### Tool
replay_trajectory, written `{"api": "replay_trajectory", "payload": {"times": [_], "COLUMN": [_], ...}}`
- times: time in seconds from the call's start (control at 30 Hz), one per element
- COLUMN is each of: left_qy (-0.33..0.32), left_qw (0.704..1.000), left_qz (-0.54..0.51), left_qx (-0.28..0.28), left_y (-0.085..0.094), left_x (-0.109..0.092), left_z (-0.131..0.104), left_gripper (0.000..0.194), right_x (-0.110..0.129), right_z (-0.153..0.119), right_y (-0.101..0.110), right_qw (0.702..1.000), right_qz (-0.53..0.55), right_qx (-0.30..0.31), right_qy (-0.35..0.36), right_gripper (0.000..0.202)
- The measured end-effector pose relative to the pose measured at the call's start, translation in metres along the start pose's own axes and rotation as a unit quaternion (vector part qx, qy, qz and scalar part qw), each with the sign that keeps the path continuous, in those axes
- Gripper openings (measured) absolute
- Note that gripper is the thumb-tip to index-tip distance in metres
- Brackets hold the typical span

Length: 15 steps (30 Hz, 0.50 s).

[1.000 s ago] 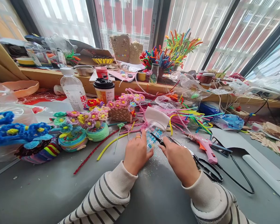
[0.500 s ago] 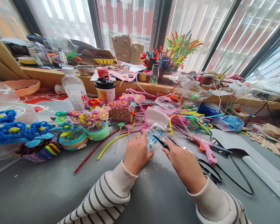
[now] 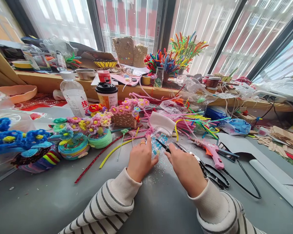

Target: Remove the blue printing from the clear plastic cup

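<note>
My left hand [image 3: 139, 160] grips a small clear plastic bottle [image 3: 159, 142] with blue lettering, lying on its side on the grey table [image 3: 51, 201]. A ring sits on one finger of that hand. My right hand [image 3: 187, 169] holds a dark slim pointed tool [image 3: 162, 146] whose tip rests against the bottle's side. Fine glitter specks lie on the table between the two hands. A white foam piece [image 3: 164, 121] sits just beyond the bottle.
A pink glue gun [image 3: 209, 151] and black scissors [image 3: 213, 177] lie right of my right hand. Pipe-cleaner flower baskets [image 3: 74, 143], loose pipe cleaners [image 3: 195, 122], a water bottle [image 3: 73, 94] and a lidded cup [image 3: 107, 94] crowd the far table. White sheets [image 3: 266, 162] lie at right.
Both hands stay on the bottle and tool with barely any shift. The whole view has slid slightly as my head moved.
</note>
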<state>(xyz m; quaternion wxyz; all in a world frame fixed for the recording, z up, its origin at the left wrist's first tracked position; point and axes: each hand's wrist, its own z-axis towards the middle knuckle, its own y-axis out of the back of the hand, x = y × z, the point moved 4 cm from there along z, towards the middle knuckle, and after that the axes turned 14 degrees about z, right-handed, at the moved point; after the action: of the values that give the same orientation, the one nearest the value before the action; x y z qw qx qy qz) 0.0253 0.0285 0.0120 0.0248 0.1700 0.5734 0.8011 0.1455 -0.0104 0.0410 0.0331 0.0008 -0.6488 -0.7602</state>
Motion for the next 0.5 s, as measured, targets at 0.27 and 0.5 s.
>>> {"api": "replay_trajectory", "payload": {"times": [0.27,0.5], "left_qy": [-0.005,-0.006], "left_qw": [1.0,1.0], "left_qz": [-0.001,0.0], "left_qx": [-0.004,-0.008], "left_y": [-0.0011,0.0009], "left_x": [-0.0006,-0.0002], "left_z": [-0.0008,-0.0002], "left_gripper": [0.067,0.065], "right_x": [-0.0004,0.0011], "right_z": [-0.0013,-0.0037], "right_y": [0.0033,0.0056], "right_qw": [1.0,0.999], "right_qz": [0.002,-0.003], "right_qx": [0.024,0.027], "right_qy": [-0.014,-0.021], "right_gripper": [0.017,0.018]}}
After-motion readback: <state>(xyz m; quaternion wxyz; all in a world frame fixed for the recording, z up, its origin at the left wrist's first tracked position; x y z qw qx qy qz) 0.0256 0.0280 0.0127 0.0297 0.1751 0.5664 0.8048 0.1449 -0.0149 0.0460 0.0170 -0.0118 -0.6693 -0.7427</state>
